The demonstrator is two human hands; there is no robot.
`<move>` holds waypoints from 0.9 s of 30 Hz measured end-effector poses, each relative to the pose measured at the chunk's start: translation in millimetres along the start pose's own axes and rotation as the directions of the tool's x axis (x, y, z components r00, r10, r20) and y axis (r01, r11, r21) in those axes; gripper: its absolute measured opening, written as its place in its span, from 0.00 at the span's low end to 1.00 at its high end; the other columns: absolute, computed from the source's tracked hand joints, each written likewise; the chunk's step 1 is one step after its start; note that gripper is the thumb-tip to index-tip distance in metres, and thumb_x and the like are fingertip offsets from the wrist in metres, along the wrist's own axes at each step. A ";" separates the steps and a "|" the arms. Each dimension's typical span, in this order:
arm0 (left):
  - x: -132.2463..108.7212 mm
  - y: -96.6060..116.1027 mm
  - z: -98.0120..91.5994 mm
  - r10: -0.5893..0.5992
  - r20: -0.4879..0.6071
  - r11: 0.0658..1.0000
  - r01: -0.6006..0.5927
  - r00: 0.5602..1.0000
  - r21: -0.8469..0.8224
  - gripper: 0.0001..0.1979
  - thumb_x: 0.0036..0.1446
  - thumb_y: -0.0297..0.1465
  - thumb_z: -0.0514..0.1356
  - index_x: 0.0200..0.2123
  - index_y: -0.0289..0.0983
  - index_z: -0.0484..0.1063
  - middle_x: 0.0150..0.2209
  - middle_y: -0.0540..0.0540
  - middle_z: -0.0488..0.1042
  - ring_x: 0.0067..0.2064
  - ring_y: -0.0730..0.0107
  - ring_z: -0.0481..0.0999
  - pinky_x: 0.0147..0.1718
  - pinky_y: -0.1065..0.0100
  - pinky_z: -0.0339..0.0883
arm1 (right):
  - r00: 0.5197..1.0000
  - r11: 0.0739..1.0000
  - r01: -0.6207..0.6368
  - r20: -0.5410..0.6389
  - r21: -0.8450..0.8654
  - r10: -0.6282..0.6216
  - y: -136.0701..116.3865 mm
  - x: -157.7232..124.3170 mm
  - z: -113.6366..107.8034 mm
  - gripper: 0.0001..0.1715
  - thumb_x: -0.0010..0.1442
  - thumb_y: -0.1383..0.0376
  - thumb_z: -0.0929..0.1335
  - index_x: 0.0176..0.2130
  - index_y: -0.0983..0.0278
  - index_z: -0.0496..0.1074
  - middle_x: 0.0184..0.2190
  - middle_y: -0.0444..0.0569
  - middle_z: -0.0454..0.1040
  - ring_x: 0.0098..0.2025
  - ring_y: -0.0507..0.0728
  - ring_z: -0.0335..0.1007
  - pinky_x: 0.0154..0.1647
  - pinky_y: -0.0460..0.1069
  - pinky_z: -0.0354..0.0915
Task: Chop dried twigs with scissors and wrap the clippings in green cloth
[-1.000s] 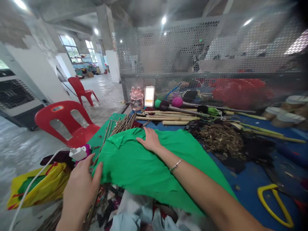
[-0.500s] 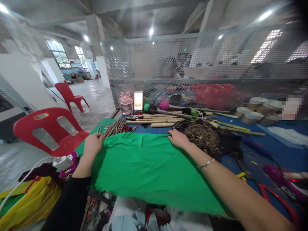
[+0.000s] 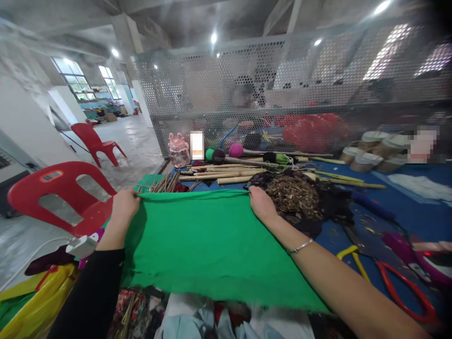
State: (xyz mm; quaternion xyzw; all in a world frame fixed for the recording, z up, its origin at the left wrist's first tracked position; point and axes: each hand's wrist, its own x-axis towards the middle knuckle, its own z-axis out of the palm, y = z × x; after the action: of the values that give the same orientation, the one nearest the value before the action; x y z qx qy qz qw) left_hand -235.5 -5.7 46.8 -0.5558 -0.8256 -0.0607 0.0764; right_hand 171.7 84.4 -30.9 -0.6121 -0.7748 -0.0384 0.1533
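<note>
A piece of green cloth (image 3: 212, 240) is stretched between my two hands over the near edge of the table. My left hand (image 3: 125, 206) pinches its far left corner. At the far right part of the same edge, my right hand (image 3: 263, 203) grips the cloth; a silver bangle circles that wrist. The top edge is taut and nearly straight, and the near edge hangs down with a frayed border. Just beyond the cloth lie thin brown twigs (image 3: 165, 182). A heap of dried brown plant bits (image 3: 293, 194) on dark cloth sits close to my right hand.
Pale sticks (image 3: 240, 177) and yarn balls (image 3: 236, 150) lie along the back before a perforated metal screen (image 3: 212, 94). Red-and-yellow-handled scissors (image 3: 402, 296) rest at right on the blue table. Covered pots (image 3: 369, 160) stand back right. A red chair (image 3: 63, 197) is at left.
My hands have moved apart, the left one outward to the left. The cloth's creases have smoothed out and its far edge is now pulled straight. The view has shifted slightly.
</note>
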 end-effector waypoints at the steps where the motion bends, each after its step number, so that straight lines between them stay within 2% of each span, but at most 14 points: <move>1: 5.8 2.9 -0.4 -0.005 -0.033 1.000 0.005 0.999 -0.008 0.17 0.53 0.30 0.50 0.40 0.31 0.74 0.37 0.38 0.75 0.43 0.55 0.71 0.40 0.64 0.62 | 1.000 1.000 -0.005 -0.016 0.000 0.005 -0.7 2.1 0.7 0.14 0.62 0.70 0.54 0.42 0.67 0.64 0.39 0.55 0.68 0.43 0.57 0.62 0.41 0.48 0.56; 7: 33.3 25.3 3.1 0.018 -0.045 0.998 -0.021 0.999 -0.063 0.18 0.53 0.29 0.50 0.43 0.25 0.71 0.40 0.32 0.72 0.46 0.51 0.69 0.44 0.61 0.60 | 0.997 0.999 -0.036 -0.065 -0.007 0.035 -9.2 18.8 -3.3 0.15 0.61 0.69 0.56 0.44 0.68 0.65 0.42 0.57 0.66 0.45 0.59 0.59 0.44 0.49 0.56; 10: 20.6 37.5 3.6 -0.044 -0.115 0.997 0.036 0.992 -0.069 0.25 0.54 0.33 0.51 0.52 0.24 0.63 0.51 0.23 0.62 0.51 0.42 0.64 0.45 0.54 0.60 | 0.989 0.998 -0.065 -0.133 -0.006 0.063 -24.3 8.0 -17.5 0.24 0.60 0.63 0.59 0.54 0.70 0.58 0.54 0.62 0.57 0.51 0.64 0.55 0.48 0.55 0.55; 12: -3.1 46.9 5.6 -0.005 -0.191 0.997 -0.010 0.982 -0.081 0.29 0.56 0.39 0.49 0.58 0.29 0.54 0.59 0.25 0.51 0.56 0.41 0.57 0.48 0.50 0.56 | 0.988 1.000 -0.006 -0.154 0.009 0.007 -37.6 -15.0 -29.3 0.32 0.60 0.58 0.59 0.59 0.68 0.51 0.60 0.61 0.48 0.58 0.67 0.46 0.52 0.59 0.52; 13: -18.5 51.6 8.0 0.080 -0.195 0.991 -0.099 0.978 -0.088 0.31 0.56 0.41 0.48 0.59 0.32 0.51 0.61 0.29 0.48 0.59 0.43 0.53 0.51 0.50 0.54 | 0.991 0.997 0.068 -0.114 0.026 -0.064 -43.8 -30.7 -34.4 0.33 0.60 0.55 0.58 0.60 0.67 0.51 0.62 0.59 0.46 0.60 0.67 0.42 0.54 0.60 0.50; 14: -35.2 55.7 11.7 0.189 -0.145 0.974 -0.204 0.971 -0.096 0.32 0.56 0.44 0.47 0.60 0.34 0.49 0.62 0.32 0.47 0.60 0.44 0.49 0.52 0.49 0.51 | 0.989 0.988 0.143 -0.046 0.054 -0.141 -49.1 -48.1 -38.5 0.34 0.60 0.53 0.57 0.60 0.65 0.51 0.62 0.56 0.46 0.62 0.66 0.39 0.55 0.61 0.48; 15: -51.9 58.8 16.5 0.254 -0.070 0.959 -0.260 0.965 -0.109 0.34 0.55 0.47 0.46 0.61 0.36 0.47 0.63 0.36 0.45 0.61 0.44 0.46 0.52 0.46 0.50 | 0.978 0.976 0.199 0.046 0.086 -0.204 -53.1 -66.3 -41.2 0.36 0.58 0.49 0.57 0.61 0.62 0.50 0.63 0.54 0.45 0.63 0.66 0.37 0.57 0.62 0.45; 17: -81.4 60.8 28.4 0.288 0.058 0.955 -0.282 0.956 -0.095 0.35 0.54 0.50 0.44 0.61 0.42 0.46 0.64 0.40 0.41 0.62 0.40 0.41 0.50 0.38 0.46 | 0.944 0.969 0.206 0.235 0.134 -0.233 -56.6 -100.3 -43.1 0.41 0.55 0.44 0.57 0.61 0.59 0.49 0.63 0.53 0.43 0.63 0.68 0.35 0.57 0.67 0.40; 19: -100.4 57.1 39.9 0.298 0.104 0.955 -0.296 0.949 -0.032 0.35 0.53 0.52 0.44 0.61 0.42 0.49 0.64 0.40 0.42 0.62 0.39 0.39 0.51 0.35 0.40 | 0.914 0.977 0.156 0.352 0.148 -0.200 -55.0 -125.6 -42.6 0.44 0.54 0.41 0.55 0.62 0.59 0.48 0.64 0.53 0.40 0.64 0.68 0.34 0.57 0.68 0.37; 23: -108.4 43.0 49.4 0.320 0.117 0.943 -0.328 0.940 0.051 0.35 0.53 0.53 0.42 0.59 0.42 0.53 0.63 0.39 0.45 0.62 0.42 0.41 0.51 0.35 0.36 | 0.930 0.992 0.055 0.355 0.116 -0.093 -45.6 -146.5 -46.3 0.47 0.53 0.39 0.52 0.63 0.62 0.44 0.64 0.53 0.35 0.64 0.68 0.28 0.58 0.68 0.35; 25: -106.9 40.2 46.9 0.308 0.139 0.946 -0.318 0.941 0.057 0.36 0.51 0.55 0.42 0.59 0.42 0.54 0.63 0.38 0.46 0.62 0.41 0.43 0.50 0.34 0.38 | 0.912 0.989 0.060 0.396 0.133 -0.109 -42.4 -144.7 -51.4 0.47 0.53 0.38 0.51 0.62 0.61 0.46 0.64 0.53 0.37 0.64 0.68 0.30 0.59 0.67 0.36; 27: -105.4 46.0 41.6 0.283 0.129 0.955 -0.291 0.951 0.054 0.37 0.50 0.56 0.43 0.59 0.42 0.55 0.63 0.37 0.47 0.61 0.38 0.43 0.48 0.33 0.39 | 0.909 0.987 0.051 0.402 0.150 -0.108 -41.5 -133.3 -55.4 0.46 0.54 0.38 0.50 0.62 0.61 0.47 0.64 0.53 0.40 0.64 0.67 0.34 0.59 0.65 0.39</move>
State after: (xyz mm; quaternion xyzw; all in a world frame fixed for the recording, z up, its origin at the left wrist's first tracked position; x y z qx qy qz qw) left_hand -156.3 -76.6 -13.7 -0.6694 -0.7407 0.0146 0.0550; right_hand 169.6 -64.5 -10.9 -0.5627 -0.8147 0.1374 0.0275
